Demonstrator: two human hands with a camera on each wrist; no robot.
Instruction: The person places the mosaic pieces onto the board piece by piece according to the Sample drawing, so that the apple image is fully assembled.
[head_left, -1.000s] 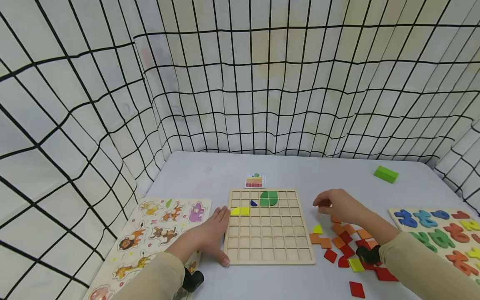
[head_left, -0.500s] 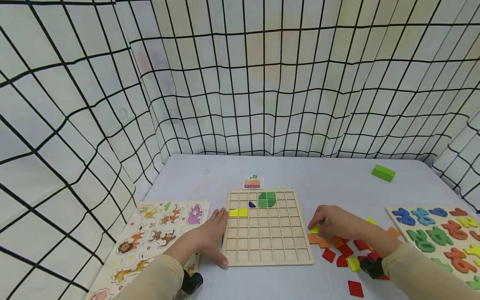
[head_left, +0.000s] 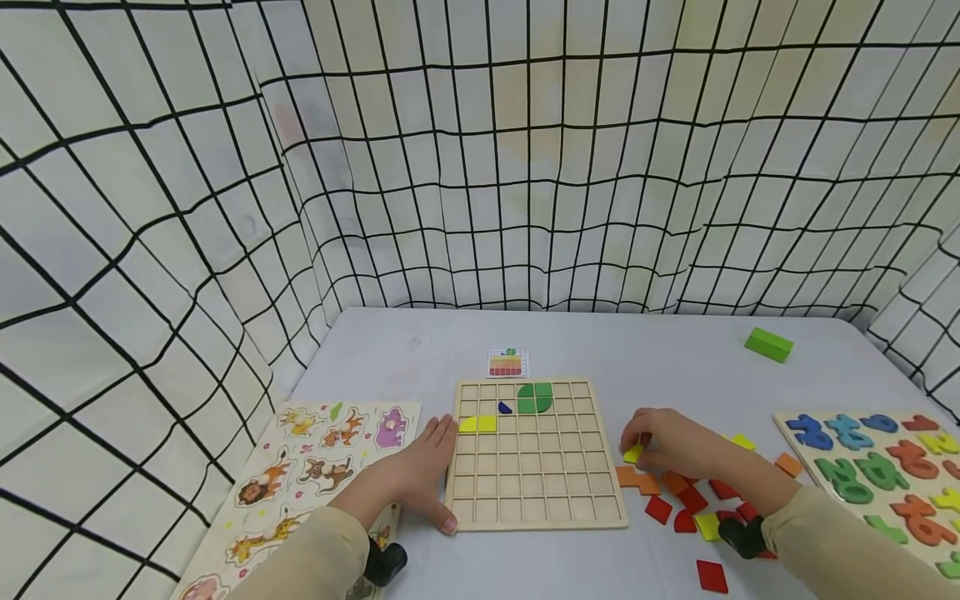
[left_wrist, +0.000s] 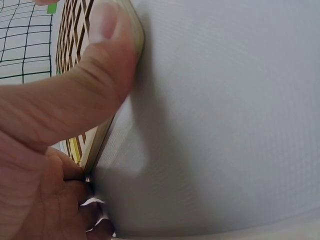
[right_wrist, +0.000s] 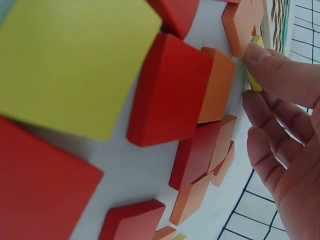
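A wooden grid board (head_left: 536,479) lies flat on the table, with green tiles (head_left: 535,398), a small dark blue tile (head_left: 505,407) and yellow tiles (head_left: 477,425) in its cells. My left hand (head_left: 422,475) rests along the board's left edge, fingers extended and thumb near the front corner. In the left wrist view the thumb (left_wrist: 107,55) touches the board's rim. Beside the board's right edge, my right hand (head_left: 671,442) pinches a yellow tile (head_left: 632,454) between thumb and fingers. The right wrist view shows this tile partly covered by the thumb.
Loose red tiles (head_left: 691,499), orange tiles (head_left: 647,483) and yellow tiles lie around the right hand. A small pattern card (head_left: 507,363) sits behind the board. An animal puzzle (head_left: 326,475) is at left, a number puzzle (head_left: 862,450) at right, a green block (head_left: 768,344) far right.
My right hand has come down and toward me onto the yellow tile by the board and now pinches it. The left hand keeps its place at the board's edge.
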